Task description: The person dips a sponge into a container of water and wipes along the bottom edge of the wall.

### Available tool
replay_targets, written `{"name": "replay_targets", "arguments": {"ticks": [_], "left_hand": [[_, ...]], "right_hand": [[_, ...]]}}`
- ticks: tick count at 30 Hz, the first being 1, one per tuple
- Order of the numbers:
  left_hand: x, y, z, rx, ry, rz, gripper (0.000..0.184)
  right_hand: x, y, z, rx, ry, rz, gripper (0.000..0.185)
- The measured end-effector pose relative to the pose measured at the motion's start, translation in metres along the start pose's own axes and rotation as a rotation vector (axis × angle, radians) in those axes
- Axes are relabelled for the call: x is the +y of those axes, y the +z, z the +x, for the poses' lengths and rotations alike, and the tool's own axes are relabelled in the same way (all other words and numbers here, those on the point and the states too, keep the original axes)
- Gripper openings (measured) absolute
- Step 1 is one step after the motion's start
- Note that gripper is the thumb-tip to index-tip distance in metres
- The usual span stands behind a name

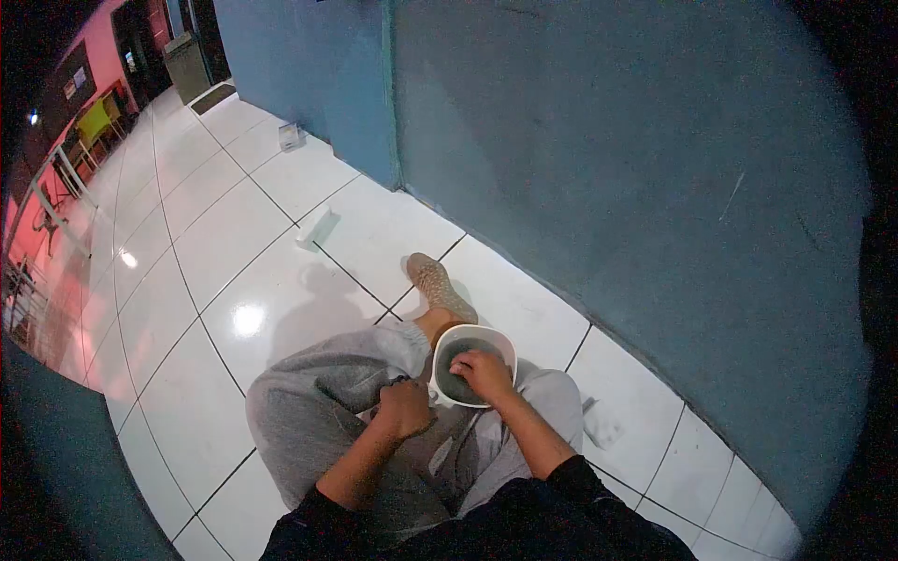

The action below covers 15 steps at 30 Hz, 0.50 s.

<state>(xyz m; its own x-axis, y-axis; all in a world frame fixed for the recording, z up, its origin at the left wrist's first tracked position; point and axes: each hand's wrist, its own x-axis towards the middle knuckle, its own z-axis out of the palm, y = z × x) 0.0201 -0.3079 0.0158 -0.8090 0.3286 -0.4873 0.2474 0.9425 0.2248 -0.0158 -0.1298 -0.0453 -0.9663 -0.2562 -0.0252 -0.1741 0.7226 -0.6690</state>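
A white-rimmed tub with rounded corners [511, 353] rests between my bent legs, close to the ankle of the socked foot. Its inside looks dark grey; whether that is its lining or something in it, I cannot tell. My right hand [484, 373] reaches over the rim into the tub, fingers curled and closed together. What they hold, if anything, is hidden. My left hand [405, 409] is closed in a fist against the tub's left side, beside a small pale part that may be a handle. Its fingertips are out of sight.
On the white tiled floor lie a pale block-shaped object [318, 229], a small clear-looking box [292, 137] by the wall, and a whitish item [601, 425] right of my knee. A blue-grey wall [608, 140] runs along the right. A railing [61, 220] stands far left.
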Motion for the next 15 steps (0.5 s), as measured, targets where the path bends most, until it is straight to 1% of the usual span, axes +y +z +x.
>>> {"name": "replay_targets", "arguments": {"ticks": [3, 5, 9, 10, 11, 13, 15], "left_hand": [[0.0, 0.002, 0.002, -0.015, 0.003, 0.025, 0.055], [0.0, 0.0, 0.002, -0.042, -0.004, 0.024, 0.056], [0.003, -0.005, 0.001, -0.081, -0.001, 0.05, 0.057], [0.003, -0.004, 0.001, -0.082, 0.0, 0.049, 0.057], [0.003, -0.002, 0.0, -0.06, 0.01, 0.047, 0.056], [0.001, 0.0, 0.0, -0.038, 0.021, 0.045, 0.054], [-0.001, 0.002, 0.0, 0.05, 0.05, 0.032, 0.05]], "right_hand": [[0.001, -0.002, -0.001, -0.044, -0.024, -0.024, 0.017], [-0.001, -0.002, -0.003, -0.101, 0.031, -0.132, 0.017], [0.014, 0.01, 0.001, -0.096, 0.011, -0.125, 0.015], [0.016, 0.012, 0.001, -0.063, 0.044, -0.117, 0.014], [0.013, 0.012, 0.001, -0.03, 0.076, -0.109, 0.013], [0.007, 0.006, 0.001, -0.032, 0.095, -0.092, 0.012], [0.006, 0.004, 0.001, -0.033, 0.115, -0.075, 0.012]]}}
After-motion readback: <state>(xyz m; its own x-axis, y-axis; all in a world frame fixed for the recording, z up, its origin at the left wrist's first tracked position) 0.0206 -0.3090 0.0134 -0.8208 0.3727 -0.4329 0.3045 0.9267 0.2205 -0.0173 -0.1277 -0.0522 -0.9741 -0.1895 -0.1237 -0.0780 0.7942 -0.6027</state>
